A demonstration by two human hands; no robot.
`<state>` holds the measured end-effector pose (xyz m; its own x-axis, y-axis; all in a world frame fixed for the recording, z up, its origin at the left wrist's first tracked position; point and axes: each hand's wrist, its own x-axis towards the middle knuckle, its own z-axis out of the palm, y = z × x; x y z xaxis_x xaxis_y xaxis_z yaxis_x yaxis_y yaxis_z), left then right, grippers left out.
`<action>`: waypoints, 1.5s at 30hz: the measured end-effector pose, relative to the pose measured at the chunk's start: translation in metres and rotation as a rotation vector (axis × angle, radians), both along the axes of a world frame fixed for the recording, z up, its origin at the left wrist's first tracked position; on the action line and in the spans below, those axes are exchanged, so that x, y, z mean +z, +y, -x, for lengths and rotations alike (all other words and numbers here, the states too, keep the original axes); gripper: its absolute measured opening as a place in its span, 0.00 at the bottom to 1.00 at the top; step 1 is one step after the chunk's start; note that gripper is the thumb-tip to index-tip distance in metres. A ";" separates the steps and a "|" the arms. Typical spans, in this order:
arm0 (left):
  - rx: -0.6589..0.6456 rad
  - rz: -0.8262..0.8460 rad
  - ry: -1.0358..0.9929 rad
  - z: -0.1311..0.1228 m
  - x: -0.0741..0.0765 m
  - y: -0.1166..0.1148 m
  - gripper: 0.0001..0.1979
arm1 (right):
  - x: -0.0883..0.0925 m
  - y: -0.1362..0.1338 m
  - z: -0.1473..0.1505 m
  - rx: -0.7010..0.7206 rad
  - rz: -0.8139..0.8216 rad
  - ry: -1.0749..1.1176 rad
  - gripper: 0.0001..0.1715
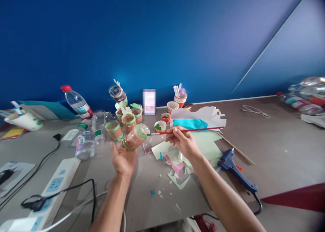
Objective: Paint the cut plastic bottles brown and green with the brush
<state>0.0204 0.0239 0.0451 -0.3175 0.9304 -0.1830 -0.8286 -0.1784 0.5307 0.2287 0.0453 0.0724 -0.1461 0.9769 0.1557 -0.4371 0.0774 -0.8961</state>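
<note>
My left hand [124,160] holds a plastic cup [132,139] coated in brown, with a green band at one end, tilted on its side. In my right hand [180,140] is a thin red paintbrush [198,130], its tip touching or very near the cup's clear, green-smeared end. Just behind the brush stands a small paper cup of green paint [160,126], beside another with brown paint [166,117]. Several brown cups with green bands [128,122] stand behind my left hand, some bearing pale green leaf-like cutouts.
A blue glue gun [236,171] and a wooden stick [237,149] lie at right. Paper sheets and scraps [205,144] spread around my right hand. Plastic bottles [78,101] and a white power strip [57,184] with cables occupy the left. A phone-like panel [149,102] leans against the blue wall.
</note>
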 end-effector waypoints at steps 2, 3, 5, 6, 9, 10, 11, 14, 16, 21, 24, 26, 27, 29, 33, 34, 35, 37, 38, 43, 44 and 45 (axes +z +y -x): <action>-0.005 -0.012 0.010 -0.001 0.001 0.000 0.30 | -0.002 0.000 0.000 0.027 -0.012 -0.022 0.18; -0.005 -0.010 0.014 -0.001 0.001 0.000 0.30 | -0.003 0.000 0.001 0.042 -0.017 -0.031 0.18; 0.000 0.004 0.012 -0.002 0.003 -0.001 0.30 | -0.005 0.000 0.001 0.048 -0.026 -0.027 0.17; 0.000 0.011 0.010 -0.002 0.004 -0.001 0.30 | -0.005 0.000 0.001 0.038 -0.029 -0.016 0.16; -0.003 0.025 0.011 -0.003 0.007 -0.001 0.31 | -0.004 -0.001 0.002 0.013 -0.030 0.015 0.15; -0.001 0.024 0.013 -0.003 0.008 -0.002 0.31 | -0.004 -0.001 0.002 0.023 -0.028 0.012 0.16; 0.003 0.023 0.016 -0.004 0.008 -0.002 0.31 | -0.003 -0.001 0.002 0.038 -0.028 0.007 0.16; 0.016 0.025 0.033 -0.004 0.009 -0.001 0.31 | -0.003 -0.001 0.003 0.052 -0.030 0.002 0.17; 0.018 0.024 0.047 -0.005 0.009 -0.001 0.30 | -0.003 0.000 0.003 0.019 -0.022 0.017 0.17; 0.020 0.008 0.070 -0.004 0.006 -0.001 0.30 | -0.003 -0.001 0.004 0.024 -0.008 -0.010 0.18; 0.019 -0.004 0.077 -0.003 0.004 -0.001 0.31 | -0.003 -0.001 0.003 0.006 0.000 -0.002 0.17; 0.006 -0.023 0.088 -0.003 0.004 -0.001 0.31 | -0.003 0.000 0.003 -0.018 0.003 0.009 0.18; 0.001 -0.033 0.095 -0.003 0.003 -0.001 0.31 | -0.003 0.000 0.003 -0.020 0.004 0.008 0.18; 0.007 -0.037 0.106 -0.004 0.003 -0.001 0.31 | -0.002 0.001 0.002 -0.003 0.002 0.000 0.18; 0.025 -0.016 0.102 -0.003 0.002 0.000 0.30 | 0.000 0.001 0.001 0.003 0.011 0.018 0.18; 0.029 -0.015 0.103 -0.003 0.002 0.001 0.29 | 0.001 0.001 0.001 -0.009 0.013 0.035 0.17; 0.033 -0.014 0.108 -0.003 0.001 0.001 0.29 | 0.001 0.001 0.001 -0.019 0.015 0.052 0.17; 0.046 -0.013 0.135 -0.004 -0.001 0.001 0.29 | 0.000 0.001 0.002 -0.024 0.009 0.080 0.17; 0.053 -0.017 0.154 -0.004 -0.001 0.001 0.29 | 0.000 0.001 0.002 -0.018 0.003 0.085 0.17; 0.093 -0.041 0.234 -0.009 -0.001 0.000 0.28 | -0.004 0.000 0.004 0.005 -0.017 0.049 0.17; 0.105 -0.036 0.243 -0.010 0.000 0.000 0.28 | -0.004 0.000 0.004 0.000 -0.014 0.036 0.17; 0.119 -0.032 0.252 -0.011 0.000 0.001 0.28 | -0.003 -0.001 0.004 0.001 -0.009 0.022 0.17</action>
